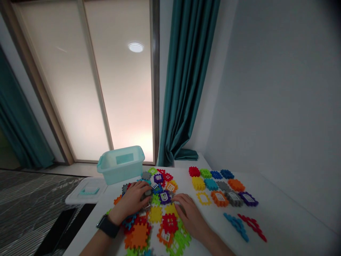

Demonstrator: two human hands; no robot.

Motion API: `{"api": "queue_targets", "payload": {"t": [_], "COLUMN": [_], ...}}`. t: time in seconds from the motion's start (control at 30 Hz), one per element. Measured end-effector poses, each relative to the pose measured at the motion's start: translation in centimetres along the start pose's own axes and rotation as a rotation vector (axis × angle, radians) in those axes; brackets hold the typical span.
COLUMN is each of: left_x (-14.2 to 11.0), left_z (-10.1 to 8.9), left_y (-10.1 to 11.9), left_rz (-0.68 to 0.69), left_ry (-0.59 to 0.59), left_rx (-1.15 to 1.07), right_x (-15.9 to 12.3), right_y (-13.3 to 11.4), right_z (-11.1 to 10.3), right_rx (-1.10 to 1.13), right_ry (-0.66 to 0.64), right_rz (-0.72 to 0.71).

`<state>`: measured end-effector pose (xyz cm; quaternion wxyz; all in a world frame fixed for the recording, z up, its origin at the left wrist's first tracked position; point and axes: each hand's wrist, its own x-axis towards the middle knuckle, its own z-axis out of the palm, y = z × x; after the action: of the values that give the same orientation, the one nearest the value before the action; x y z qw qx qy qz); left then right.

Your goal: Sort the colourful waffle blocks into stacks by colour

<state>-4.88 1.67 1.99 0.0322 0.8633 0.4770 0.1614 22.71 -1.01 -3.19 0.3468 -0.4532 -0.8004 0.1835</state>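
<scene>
A pile of colourful notched plastic building tiles lies on the white table in front of me. My left hand (134, 197), with a dark watch on the wrist, rests over the pile's left side. Its fingers and thumb are apart around a grey tile (148, 193), with no clear grip on it. My right hand (188, 211) lies at the pile's right edge, fingers stretched and thumb apart, close to a yellow tile (171, 209). Between the hands sit a purple window tile (165, 197) and another yellow tile (155, 215). Nearer me are a red tile (169, 223) and an orange tile (139, 235).
Tiles stand sorted by colour in small stacks at right, including a red stack (194, 171) and an orange stack (220, 198). Blue strips (236, 227) and red strips (252, 227) lie nearer. A teal bin (122, 174) and its lid (86, 190) are at the back left.
</scene>
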Motion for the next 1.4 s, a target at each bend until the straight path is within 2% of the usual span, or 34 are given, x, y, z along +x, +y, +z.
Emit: {"api": "queue_targets", "payload": {"t": [0.13,0.27,0.43,0.57,0.67,0.83,0.97,1.17,1.4], "left_x": [-0.1,-0.3,-0.8,-1.0,-1.1,-1.1,-1.0,-1.0,-1.1], "left_z": [-0.3,-1.2,-2.0,-2.0,-1.6,-0.5,0.0,0.0,-0.4], "left_y": [-0.5,-2.1,-3.9,-4.9,-5.4,-5.6,-5.8,-6.0,-5.0], "left_rz": [0.011,-0.049,-0.129,-0.182,-0.203,-0.182,-0.169,-0.152,-0.154], "left_ry": [0.024,0.074,0.048,0.023,-0.017,-0.038,-0.034,-0.014,0.022], "left_rx": [0.009,-0.005,-0.004,0.007,0.001,-0.017,-0.029,-0.044,-0.036], "right_x": [0.0,-0.1,0.4,2.1,4.6,9.5,12.1,13.1,12.2], "right_y": [0.3,0.3,-0.2,-1.3,-2.2,-3.1,-3.0,-2.6,-3.0], "right_z": [0.0,0.1,0.1,0.2,0.8,3.3,5.4,6.6,5.4], "right_rx": [0.026,0.011,-0.052,-0.137,-0.178,-0.238,-0.263,-0.291,-0.272], "right_ry": [0.006,0.013,-0.031,-0.12,-0.174,-0.204,-0.212,-0.207,-0.166], "right_rz": [-0.001,-0.01,-0.05,-0.146,-0.208,-0.242,-0.243,-0.212,-0.21]}}
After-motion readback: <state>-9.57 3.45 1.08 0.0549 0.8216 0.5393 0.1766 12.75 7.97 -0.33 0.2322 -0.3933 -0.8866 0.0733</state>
